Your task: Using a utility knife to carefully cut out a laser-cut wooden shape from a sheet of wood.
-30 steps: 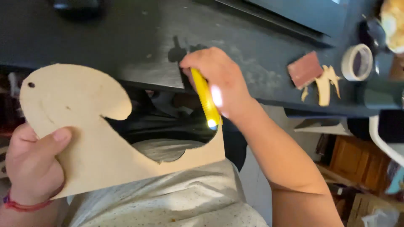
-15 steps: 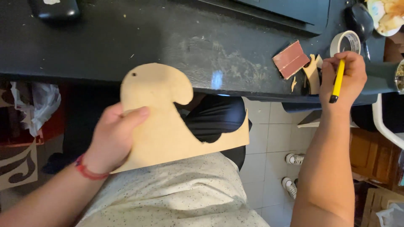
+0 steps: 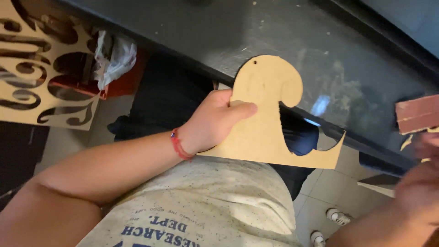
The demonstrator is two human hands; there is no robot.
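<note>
**Left hand holds wave-shaped wooden cutout over lap, right hand blurred at table edge**

Nearest the camera: pale speckled shirt (image 3: pixel 206 206) with blue print, over the seated person's lap. Left forearm comes in from lower left, red bracelet (image 3: pixel 177 144) on the wrist. Left hand (image 3: pixel 212 121) is closed around the left edge of a flat wooden cutout (image 3: pixel 267 123), thumb laid across its front face, other fingers hidden behind. Cutout is tan, wave-shaped, curled top with a small hole near it, pointed tip at lower right. It is held tilted above the lap, its top overlapping the edge of the dark table (image 3: pixel 283 36).

Right hand (image 3: pixel 420 187) sits at lower right, blurred and cut by the frame; can't tell how open it is or if it holds anything. Just above it, a reddish-brown block (image 3: pixel 418 114) lies on the table.

Farther left, below the table, a panel with scroll-shaped cutouts (image 3: pixel 41 73) and a crumpled plastic bag (image 3: pixel 116 57). Tiled floor (image 3: pixel 329 183) beneath.
</note>
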